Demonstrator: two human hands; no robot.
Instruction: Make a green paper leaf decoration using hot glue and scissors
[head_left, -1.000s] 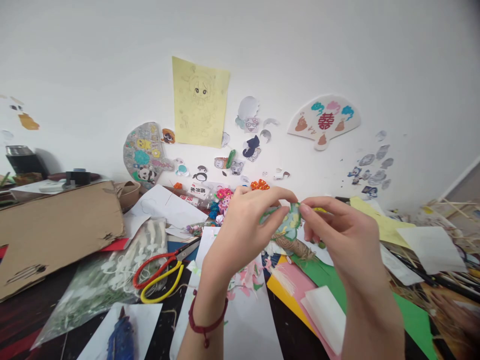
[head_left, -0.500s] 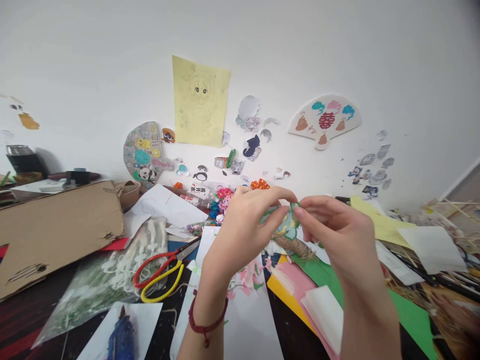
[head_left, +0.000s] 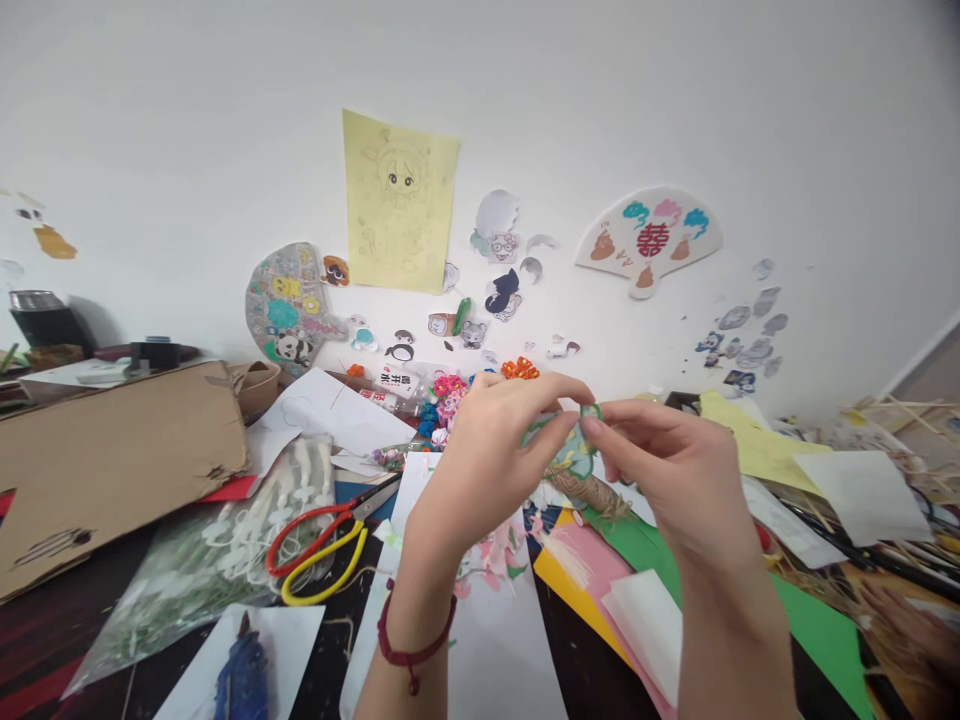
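Observation:
Between both hands, above the table, is a small pale green-blue paper piece (head_left: 576, 455) with a darker green edge and yellow marks. My left hand (head_left: 499, 450), with a dark red cord bracelet at the wrist, pinches it from the left and covers part of it. From the right, my right hand (head_left: 664, 460) pinches its upper right edge between thumb and fingertips. Just below the piece lies a bundle of brown twine (head_left: 592, 492). Pink and green paper scraps (head_left: 499, 560) are scattered on a white sheet (head_left: 495, 645) under the hands.
Red-and-yellow-handled scissors (head_left: 322, 550) and a blue glue gun (head_left: 244, 670) lie at left, beside a plastic bag of cords (head_left: 225, 550) and cardboard (head_left: 120, 460). Coloured paper (head_left: 817, 630) spreads at right. Another person's hand (head_left: 911, 625) shows at the right edge.
My right hand has shifted slightly left, its fingertips still at the paper piece's upper edge. The left hand has hardly moved.

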